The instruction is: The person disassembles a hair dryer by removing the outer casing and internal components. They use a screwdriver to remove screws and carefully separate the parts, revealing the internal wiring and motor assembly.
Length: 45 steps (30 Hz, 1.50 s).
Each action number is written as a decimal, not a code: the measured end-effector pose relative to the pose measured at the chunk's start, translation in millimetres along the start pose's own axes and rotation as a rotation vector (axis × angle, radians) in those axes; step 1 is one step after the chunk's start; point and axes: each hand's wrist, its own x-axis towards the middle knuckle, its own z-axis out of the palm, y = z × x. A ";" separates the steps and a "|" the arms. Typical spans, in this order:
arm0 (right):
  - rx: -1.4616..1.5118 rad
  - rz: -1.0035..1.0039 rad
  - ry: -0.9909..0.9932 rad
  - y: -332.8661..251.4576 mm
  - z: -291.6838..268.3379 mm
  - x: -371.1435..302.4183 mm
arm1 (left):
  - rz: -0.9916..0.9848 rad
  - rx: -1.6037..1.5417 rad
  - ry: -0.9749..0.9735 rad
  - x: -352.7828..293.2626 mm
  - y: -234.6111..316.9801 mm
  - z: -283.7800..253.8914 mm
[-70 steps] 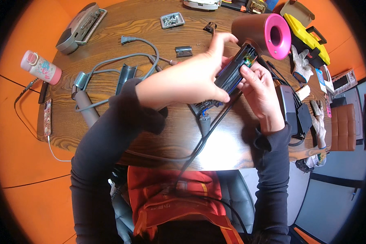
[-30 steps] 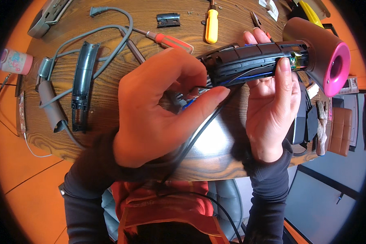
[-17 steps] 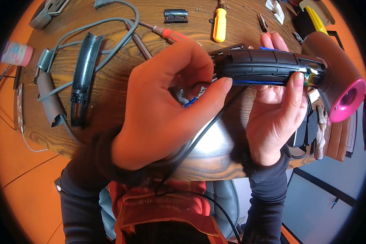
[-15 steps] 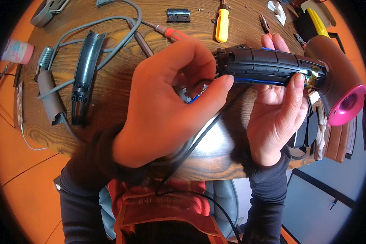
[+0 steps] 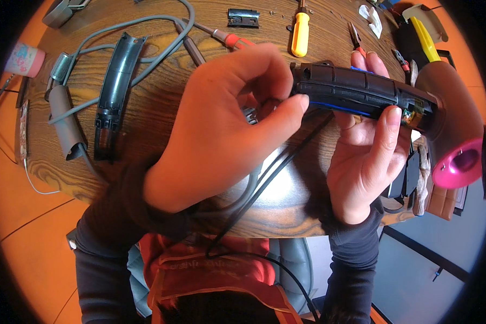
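Observation:
A hair dryer (image 5: 451,116) lies across my right hand, its grey head with the pink ring at the right. The handle's black inner body (image 5: 351,86) is bare, with a blue wire along it and a small circuit part near the head. My right hand (image 5: 364,146) is closed round the handle from below, thumb near the circuit part. With thumb and fingers bent together, my left hand (image 5: 221,124) pinches at the handle's left end. Something metallic shows inside its curled fingers, mostly hidden. A black cable (image 5: 264,186) runs down from under the handle.
A curved black shell half (image 5: 116,92), a grey sleeve (image 5: 67,129) and looped grey cable lie left on the wooden table. Beyond my hands are a red-handled screwdriver (image 5: 235,40), a yellow-handled screwdriver (image 5: 300,35), a small black part (image 5: 243,18) and pliers (image 5: 356,36).
The dryer has tilted slightly, its head end a little lower in the picture. Both hands keep nearly the same places on the handle. The view has shifted slightly.

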 end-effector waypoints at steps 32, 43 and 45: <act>0.028 0.173 0.040 -8.3 1.4 1.0 | 0.641 0.712 0.086 4.0 -6.9 17.0; 0.062 0.199 0.044 -9.2 3.2 0.8 | 0.418 0.522 0.045 -0.7 -3.9 21.4; 0.077 0.196 0.020 -9.1 2.1 1.4 | 0.513 0.561 0.113 -0.7 -6.5 25.5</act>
